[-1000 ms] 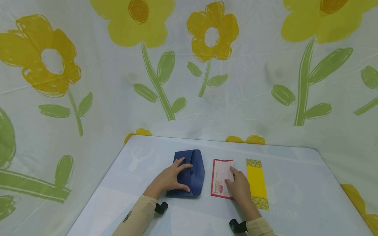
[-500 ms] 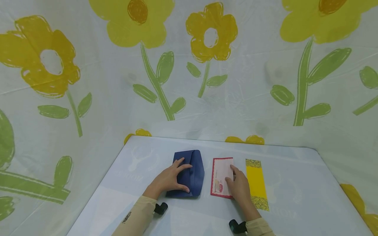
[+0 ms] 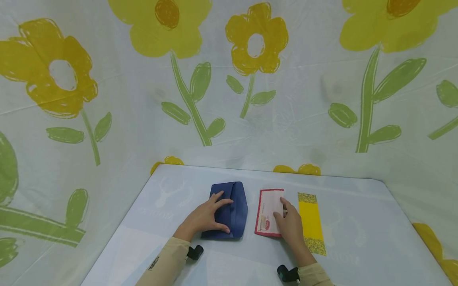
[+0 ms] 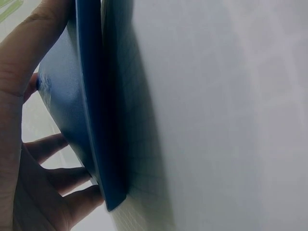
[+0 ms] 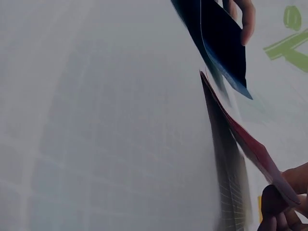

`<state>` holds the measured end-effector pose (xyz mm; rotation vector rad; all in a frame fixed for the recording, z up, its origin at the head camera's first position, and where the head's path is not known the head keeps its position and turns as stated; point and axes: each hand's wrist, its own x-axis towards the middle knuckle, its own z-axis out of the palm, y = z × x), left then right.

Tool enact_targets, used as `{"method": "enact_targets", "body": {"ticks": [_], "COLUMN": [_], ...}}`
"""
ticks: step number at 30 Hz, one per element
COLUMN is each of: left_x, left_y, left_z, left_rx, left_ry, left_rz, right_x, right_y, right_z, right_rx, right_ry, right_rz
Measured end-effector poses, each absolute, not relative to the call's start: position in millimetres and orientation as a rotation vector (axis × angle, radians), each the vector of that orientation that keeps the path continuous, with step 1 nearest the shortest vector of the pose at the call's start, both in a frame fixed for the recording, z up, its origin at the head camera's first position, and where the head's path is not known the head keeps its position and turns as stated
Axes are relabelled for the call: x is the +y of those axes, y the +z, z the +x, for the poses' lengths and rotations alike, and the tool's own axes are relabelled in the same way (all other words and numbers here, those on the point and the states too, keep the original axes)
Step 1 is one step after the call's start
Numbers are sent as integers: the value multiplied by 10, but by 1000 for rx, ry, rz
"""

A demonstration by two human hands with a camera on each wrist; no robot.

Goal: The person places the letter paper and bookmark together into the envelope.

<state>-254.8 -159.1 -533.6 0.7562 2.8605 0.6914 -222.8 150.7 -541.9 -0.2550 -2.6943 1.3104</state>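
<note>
My left hand (image 3: pixel 204 216) holds a dark blue envelope (image 3: pixel 240 210), thumb near its lower edge and fingers spread over its face. The envelope's flap lies folded out to the right. Seen edge-on in the left wrist view, the envelope (image 4: pixel 72 96) casts a shadow on the table. With my right hand (image 3: pixel 292 224) I pinch the right edge of a pale pink card (image 3: pixel 269 210) with a red scalloped border and small print. Tilted in the right wrist view, this card (image 5: pixel 252 147) has its far end near the envelope (image 5: pixel 224 43).
A yellow paper strip (image 3: pixel 310 217) with patterned ends lies right of the card, partly behind my right hand. Everything lies on a white table (image 3: pixel 358 254). A flower-print curtain (image 3: pixel 286 131) hangs behind it. Black wrist cameras sit by both cuffs.
My right hand has shifted the card slightly away from me, and its near edge has come up a little and tilted. My left hand and the envelope stay in place.
</note>
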Motion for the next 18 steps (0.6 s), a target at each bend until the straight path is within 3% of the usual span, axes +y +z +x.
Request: {"method": "enact_targets", "body": {"ticks": [18], "left_x": [-1596], "left_y": [-5347], "left_z": [-2548], "left_rx": [2862], "left_ry": [670], "left_rz": [741], "right_x": [1491], "right_y": [-5379], "right_z": [-2252], "right_rx": [-2662], "right_ry": [1358], "right_rz": [-244]}}
